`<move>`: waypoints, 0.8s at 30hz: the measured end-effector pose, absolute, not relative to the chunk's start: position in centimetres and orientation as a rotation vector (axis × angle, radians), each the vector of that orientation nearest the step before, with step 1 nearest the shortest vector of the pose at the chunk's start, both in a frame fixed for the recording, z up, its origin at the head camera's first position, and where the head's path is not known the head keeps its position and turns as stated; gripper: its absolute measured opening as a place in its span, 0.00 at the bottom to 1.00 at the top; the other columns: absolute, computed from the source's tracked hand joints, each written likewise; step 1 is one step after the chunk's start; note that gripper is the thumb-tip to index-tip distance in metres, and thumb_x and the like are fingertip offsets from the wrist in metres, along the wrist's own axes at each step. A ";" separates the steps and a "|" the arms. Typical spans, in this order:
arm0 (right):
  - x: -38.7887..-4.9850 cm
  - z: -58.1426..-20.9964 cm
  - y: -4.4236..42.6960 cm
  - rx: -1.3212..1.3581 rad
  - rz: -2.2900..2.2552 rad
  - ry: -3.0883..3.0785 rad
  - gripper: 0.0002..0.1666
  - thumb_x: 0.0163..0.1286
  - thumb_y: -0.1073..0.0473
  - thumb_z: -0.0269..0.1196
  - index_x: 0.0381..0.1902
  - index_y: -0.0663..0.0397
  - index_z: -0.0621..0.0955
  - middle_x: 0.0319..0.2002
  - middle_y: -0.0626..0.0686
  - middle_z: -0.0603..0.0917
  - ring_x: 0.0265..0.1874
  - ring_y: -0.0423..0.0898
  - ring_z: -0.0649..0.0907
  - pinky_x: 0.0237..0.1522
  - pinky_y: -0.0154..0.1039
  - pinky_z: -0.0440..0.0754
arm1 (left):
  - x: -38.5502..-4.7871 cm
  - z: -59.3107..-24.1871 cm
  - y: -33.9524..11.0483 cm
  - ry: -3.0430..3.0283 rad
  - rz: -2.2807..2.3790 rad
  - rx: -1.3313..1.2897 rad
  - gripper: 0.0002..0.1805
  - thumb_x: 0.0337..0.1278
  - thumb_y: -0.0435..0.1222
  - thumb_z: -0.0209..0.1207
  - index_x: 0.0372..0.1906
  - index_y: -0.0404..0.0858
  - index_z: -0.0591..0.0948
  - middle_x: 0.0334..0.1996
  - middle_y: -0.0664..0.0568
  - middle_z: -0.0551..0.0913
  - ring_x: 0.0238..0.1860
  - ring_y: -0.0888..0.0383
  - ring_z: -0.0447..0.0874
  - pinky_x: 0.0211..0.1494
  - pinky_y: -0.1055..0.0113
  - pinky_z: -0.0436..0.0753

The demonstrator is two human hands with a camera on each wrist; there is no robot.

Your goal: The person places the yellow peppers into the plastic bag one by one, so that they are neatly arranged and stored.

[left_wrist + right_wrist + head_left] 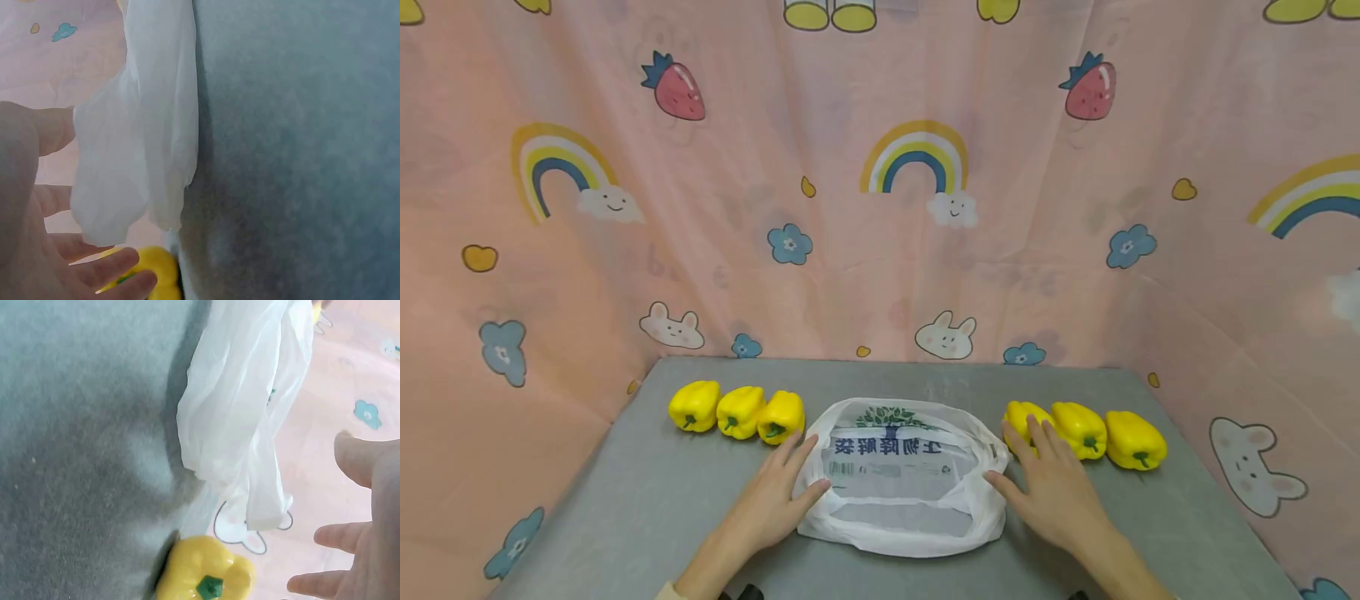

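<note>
I've got the bag mouth-open at lower centre, left hand and right hand at its sides, fingers apart, clamped on nothing; opening looks done, bagging apparently not, with three peppers centre-left and three more at right, outside it on the table.

Even light fills the head view; wrist views look softer, with shadows beside the white bag.

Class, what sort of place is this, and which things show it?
Probably a staged tabletop set-up: a pink cartoon-printed cloth hangs behind a grey table, where yellow peppers line up in threes either side of a white plastic bag.
</note>
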State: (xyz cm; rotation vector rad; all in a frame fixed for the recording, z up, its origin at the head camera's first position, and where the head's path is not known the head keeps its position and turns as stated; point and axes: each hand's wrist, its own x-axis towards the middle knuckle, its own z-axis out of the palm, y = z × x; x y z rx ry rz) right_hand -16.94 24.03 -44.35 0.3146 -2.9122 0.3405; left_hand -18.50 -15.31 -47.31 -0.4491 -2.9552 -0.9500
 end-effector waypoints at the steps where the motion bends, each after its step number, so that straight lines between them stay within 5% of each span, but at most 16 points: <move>1: -17.1 -44.3 24.1 0.305 0.350 -2.916 0.47 0.73 0.31 0.56 0.77 0.55 0.66 0.74 0.73 0.59 0.73 0.74 0.58 0.69 0.72 0.57 | -18.6 -47.4 -15.3 -2.949 -0.972 -0.450 0.37 0.70 0.51 0.59 0.78 0.44 0.65 0.78 0.39 0.57 0.75 0.35 0.58 0.68 0.30 0.63; 10: -18.2 -43.9 25.3 0.217 0.504 -2.877 0.46 0.75 0.31 0.54 0.76 0.58 0.65 0.73 0.72 0.60 0.69 0.74 0.64 0.56 0.76 0.71 | -19.7 -48.0 -15.3 -2.929 -1.122 -0.436 0.35 0.68 0.48 0.63 0.75 0.44 0.69 0.73 0.38 0.65 0.71 0.36 0.66 0.68 0.32 0.67; 24: -19.8 -43.7 27.1 0.152 0.674 -2.866 0.42 0.78 0.35 0.51 0.76 0.59 0.65 0.72 0.74 0.62 0.68 0.76 0.63 0.55 0.80 0.66 | -20.9 -48.4 -15.2 -2.879 -1.219 -0.389 0.32 0.65 0.42 0.66 0.72 0.42 0.73 0.67 0.43 0.72 0.67 0.42 0.72 0.69 0.38 0.68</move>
